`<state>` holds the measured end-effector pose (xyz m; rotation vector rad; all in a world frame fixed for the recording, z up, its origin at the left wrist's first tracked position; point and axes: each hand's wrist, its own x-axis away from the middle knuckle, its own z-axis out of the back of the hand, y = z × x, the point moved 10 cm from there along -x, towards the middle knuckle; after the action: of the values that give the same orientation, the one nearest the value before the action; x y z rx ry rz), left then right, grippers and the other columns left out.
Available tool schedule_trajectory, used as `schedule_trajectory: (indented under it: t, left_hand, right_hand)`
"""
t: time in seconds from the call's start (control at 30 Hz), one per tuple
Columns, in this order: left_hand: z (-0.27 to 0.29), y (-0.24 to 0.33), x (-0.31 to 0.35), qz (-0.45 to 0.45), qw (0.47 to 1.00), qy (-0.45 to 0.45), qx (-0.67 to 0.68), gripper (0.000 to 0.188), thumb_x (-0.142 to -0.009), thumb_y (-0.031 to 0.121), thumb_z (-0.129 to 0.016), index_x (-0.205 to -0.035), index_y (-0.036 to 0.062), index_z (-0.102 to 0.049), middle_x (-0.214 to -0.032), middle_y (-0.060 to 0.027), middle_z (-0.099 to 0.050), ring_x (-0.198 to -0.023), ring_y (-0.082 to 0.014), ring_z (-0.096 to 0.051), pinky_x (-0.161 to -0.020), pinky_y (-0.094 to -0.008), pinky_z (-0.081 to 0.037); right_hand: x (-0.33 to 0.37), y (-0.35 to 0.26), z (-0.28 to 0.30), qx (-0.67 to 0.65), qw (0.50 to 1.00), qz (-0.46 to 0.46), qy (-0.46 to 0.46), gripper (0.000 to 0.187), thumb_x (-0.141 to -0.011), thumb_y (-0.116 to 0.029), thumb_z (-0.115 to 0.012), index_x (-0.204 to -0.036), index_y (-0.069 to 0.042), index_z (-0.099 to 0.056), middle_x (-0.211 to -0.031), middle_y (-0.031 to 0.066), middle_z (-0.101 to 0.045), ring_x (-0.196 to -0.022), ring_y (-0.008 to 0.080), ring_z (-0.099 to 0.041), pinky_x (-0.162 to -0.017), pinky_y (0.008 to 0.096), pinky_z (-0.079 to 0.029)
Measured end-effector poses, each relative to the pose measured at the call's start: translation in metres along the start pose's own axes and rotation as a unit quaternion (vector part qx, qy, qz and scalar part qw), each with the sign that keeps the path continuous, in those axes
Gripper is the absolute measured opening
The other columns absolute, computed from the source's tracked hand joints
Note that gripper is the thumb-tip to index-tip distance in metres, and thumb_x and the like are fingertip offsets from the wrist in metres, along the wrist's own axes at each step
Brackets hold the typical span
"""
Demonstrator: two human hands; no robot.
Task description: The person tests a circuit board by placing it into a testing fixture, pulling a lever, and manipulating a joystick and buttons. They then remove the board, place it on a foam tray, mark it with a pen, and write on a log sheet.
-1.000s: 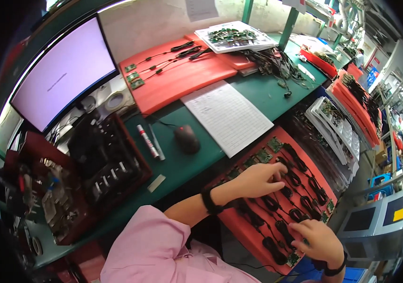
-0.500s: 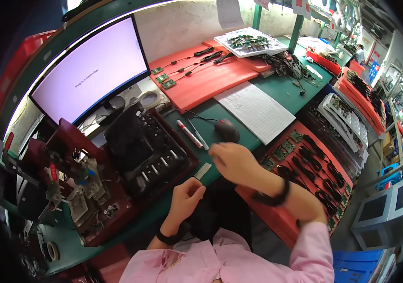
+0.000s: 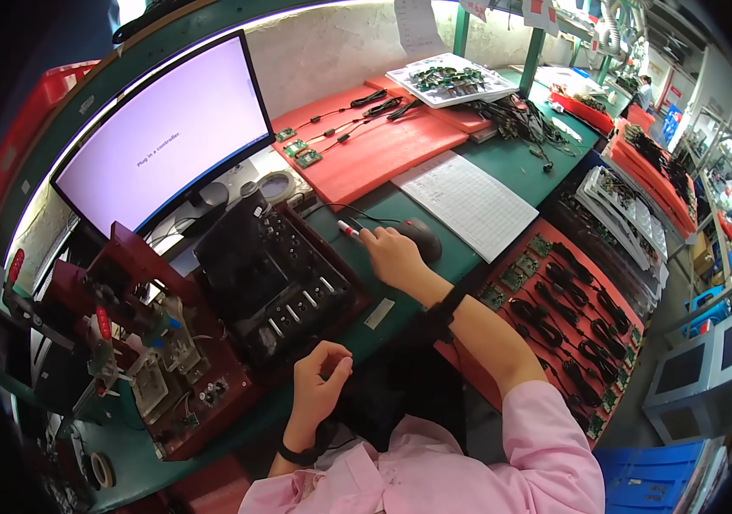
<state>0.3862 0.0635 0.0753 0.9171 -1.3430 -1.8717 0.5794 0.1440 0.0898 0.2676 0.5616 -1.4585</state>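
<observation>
My right hand [image 3: 396, 257] reaches over the green bench, its fingers closed on a red-and-white marker pen [image 3: 349, 230]. A thin pen beside it is mostly covered by the fingers. Just right of that hand lies a black computer mouse [image 3: 422, 240]. My left hand [image 3: 319, 385] hovers at the bench's front edge, loosely curled, a gap between thumb and fingertips and nothing visible in it. Left of it sits a dark red test box [image 3: 349, 300] with a black panel [image 3: 238, 248] of sockets and metal pins. A small pale strip [image 3: 379, 313] lies between the hands.
A monitor [image 3: 169, 137] stands at back left, with a clamp fixture [image 3: 160, 360] before it. A gridded paper sheet [image 3: 469, 201] lies beyond the mouse. Red foam boards [image 3: 383, 146] hold circuit boards and cables; another foam board [image 3: 490, 377] is at right.
My right hand has moved forward and left, from beside the pens onto the marker pen. My left hand has shifted slightly down and left. The view has turned a little.
</observation>
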Motion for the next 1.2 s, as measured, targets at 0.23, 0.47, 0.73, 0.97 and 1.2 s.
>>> schedule_trajectory:
  t: [0.23,0.47,0.73,0.97,1.2]
  left_hand:
    - [0.001,0.078,-0.006,-0.257,0.918,0.16,-0.255,0.016,-0.084,0.008,-0.061,-0.098,0.0006,-0.056,-0.071,-0.0066,-0.061,-0.063,-0.0155,-0.058,-0.062,-0.0225,-0.045]
    - [-0.031,-0.001,-0.009,-0.048,0.99,-0.078,-0.108,0.015,-0.089,0.015,-0.06,-0.089,0.0017,-0.051,-0.062,-0.0016,-0.053,-0.054,-0.0087,-0.051,-0.05,-0.0214,-0.039]
    - [-0.018,-0.041,-0.003,-0.016,0.999,-0.013,0.031,0.018,-0.091,0.016,-0.057,-0.082,0.0027,-0.049,-0.057,-0.0013,-0.039,-0.053,-0.0055,-0.034,-0.048,-0.024,-0.026]
    - [-0.018,-0.044,-0.003,-0.005,0.999,-0.018,0.043,0.02,-0.091,0.016,-0.057,-0.08,0.0024,-0.049,-0.057,-0.0013,-0.038,-0.052,-0.0057,-0.035,-0.048,-0.0239,-0.027]
    - [-0.024,-0.032,-0.015,-0.02,0.999,-0.02,0.021,0.02,-0.09,0.016,-0.058,-0.08,0.0025,-0.049,-0.057,-0.0031,-0.037,-0.052,-0.0066,-0.034,-0.048,-0.0242,-0.027]
  right_hand:
    - [0.054,-0.065,0.147,-0.155,0.979,0.066,0.117,0.018,-0.073,-0.003,-0.063,-0.089,-0.003,-0.055,-0.074,0.0081,-0.054,-0.069,0.0252,-0.056,-0.06,0.0354,-0.047]
    - [0.056,-0.047,0.089,-0.704,0.691,-0.098,-0.131,0.03,-0.081,-0.014,-0.069,-0.105,-0.003,-0.056,-0.081,0.0084,-0.057,-0.077,0.0158,-0.059,-0.065,0.0274,-0.048]
    - [0.028,0.013,0.01,-0.003,0.999,-0.036,0.023,0.018,-0.08,-0.007,-0.056,-0.098,-0.004,-0.056,-0.087,0.0147,-0.054,-0.083,0.0316,-0.057,-0.07,0.0385,-0.05]
    - [0.041,0.126,0.066,-0.003,0.973,-0.169,0.155,0.018,-0.08,-0.005,-0.049,-0.094,-0.005,-0.06,-0.087,0.0152,-0.058,-0.089,0.0333,-0.057,-0.073,0.0427,-0.049]
    - [0.058,0.182,0.052,0.153,0.976,-0.135,0.077,0.02,-0.082,-0.007,-0.05,-0.098,-0.005,-0.062,-0.087,0.0129,-0.058,-0.087,0.0326,-0.057,-0.073,0.0414,-0.047]
